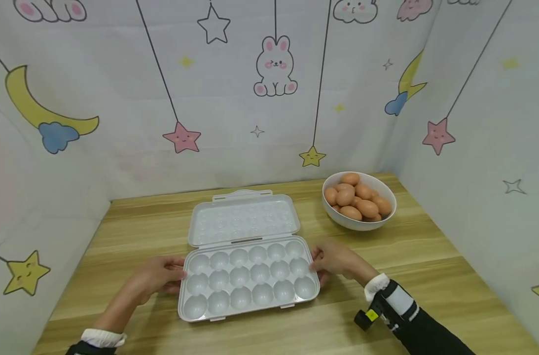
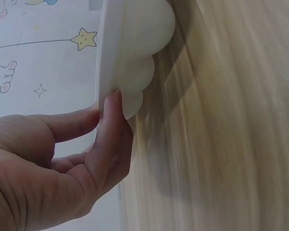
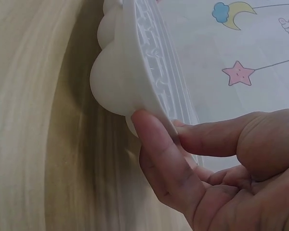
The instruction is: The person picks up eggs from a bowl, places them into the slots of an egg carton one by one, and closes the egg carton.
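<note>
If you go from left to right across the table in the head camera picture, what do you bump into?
Left hand → open white egg tray, its cups all bare → right hand → white bowl of brown eggs.

Egg tray (image 1: 249, 278): white plastic, smooth, slightly glossy. Table (image 1: 429, 266): pale wood-grain, matt. Bowl (image 1: 359, 223): white, glossy. Eggs (image 1: 357, 197): brown, matt.

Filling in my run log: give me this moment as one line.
left hand pinches egg tray left rim | right hand pinches right rim | lid open, cups empty | bowl of eggs apart
</note>
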Tool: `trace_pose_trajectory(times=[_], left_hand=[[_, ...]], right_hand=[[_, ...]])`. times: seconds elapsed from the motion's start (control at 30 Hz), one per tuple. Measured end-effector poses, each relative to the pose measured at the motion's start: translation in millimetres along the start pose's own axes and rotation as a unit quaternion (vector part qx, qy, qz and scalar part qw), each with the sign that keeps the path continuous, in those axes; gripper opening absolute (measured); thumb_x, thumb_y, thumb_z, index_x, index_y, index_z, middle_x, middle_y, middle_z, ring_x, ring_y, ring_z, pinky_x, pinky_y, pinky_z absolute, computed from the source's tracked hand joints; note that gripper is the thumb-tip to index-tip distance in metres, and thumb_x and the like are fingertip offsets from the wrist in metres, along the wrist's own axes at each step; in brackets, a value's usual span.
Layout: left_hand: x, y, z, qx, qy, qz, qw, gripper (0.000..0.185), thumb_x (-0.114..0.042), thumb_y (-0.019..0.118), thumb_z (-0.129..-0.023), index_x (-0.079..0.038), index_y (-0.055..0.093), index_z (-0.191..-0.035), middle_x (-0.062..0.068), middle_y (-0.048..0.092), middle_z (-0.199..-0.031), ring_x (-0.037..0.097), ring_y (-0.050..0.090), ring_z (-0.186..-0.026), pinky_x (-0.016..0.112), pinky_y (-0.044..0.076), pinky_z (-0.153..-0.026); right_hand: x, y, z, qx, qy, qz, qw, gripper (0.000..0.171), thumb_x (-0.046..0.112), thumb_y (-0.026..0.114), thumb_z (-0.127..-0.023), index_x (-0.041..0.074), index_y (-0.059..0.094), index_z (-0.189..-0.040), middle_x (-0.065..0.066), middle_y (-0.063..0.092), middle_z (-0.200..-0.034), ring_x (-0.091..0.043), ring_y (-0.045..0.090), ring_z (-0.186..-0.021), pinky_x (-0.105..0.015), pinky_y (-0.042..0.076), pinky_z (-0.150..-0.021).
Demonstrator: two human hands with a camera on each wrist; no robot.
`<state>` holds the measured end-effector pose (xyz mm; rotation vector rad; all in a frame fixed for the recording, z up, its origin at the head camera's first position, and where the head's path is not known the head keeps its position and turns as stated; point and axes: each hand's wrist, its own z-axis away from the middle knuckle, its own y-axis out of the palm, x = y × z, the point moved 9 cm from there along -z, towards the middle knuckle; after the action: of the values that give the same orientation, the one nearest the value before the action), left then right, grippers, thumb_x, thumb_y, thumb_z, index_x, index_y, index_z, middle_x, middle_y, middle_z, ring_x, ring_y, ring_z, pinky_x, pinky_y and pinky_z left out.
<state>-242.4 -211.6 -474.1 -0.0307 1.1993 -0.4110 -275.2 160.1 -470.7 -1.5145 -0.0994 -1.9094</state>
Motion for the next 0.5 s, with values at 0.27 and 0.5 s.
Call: trace_pose_trajectory(times=[0.27,0.5], left_hand=[[-3.2,10.9,-1.8,0.027,0.013,0.009,0.9995,0.048,0.0,0.057,-0.088,0.02,0.036,-0.127,0.019,0.061,-0.1,0.028,0.063,-0.085,0.039,0.057,-0.069],[-3.6,11.9,-1.9,0.015,0.005,0.006,0.9999,0.048,0.001,0.058,-0.087,0.02,0.038,-0.126,0.02,0.061,-0.099,0.028,0.064,-0.083,0.039,0.058,-0.068]], right_hand=[[-7,0,11,0.0,0.004,-0.033,0.999,0.015,-0.006,0.061,-0.081,-0.009,0.052,-0.093,-0.016,0.06,-0.072,-0.02,0.06,-0.056,-0.037,0.056,-0.05],[-10,0,16,-0.005,0.01,-0.037,0.999,0.016,-0.006,0.06,-0.082,-0.009,0.05,-0.094,-0.015,0.059,-0.073,-0.02,0.06,-0.057,-0.036,0.056,-0.051]])
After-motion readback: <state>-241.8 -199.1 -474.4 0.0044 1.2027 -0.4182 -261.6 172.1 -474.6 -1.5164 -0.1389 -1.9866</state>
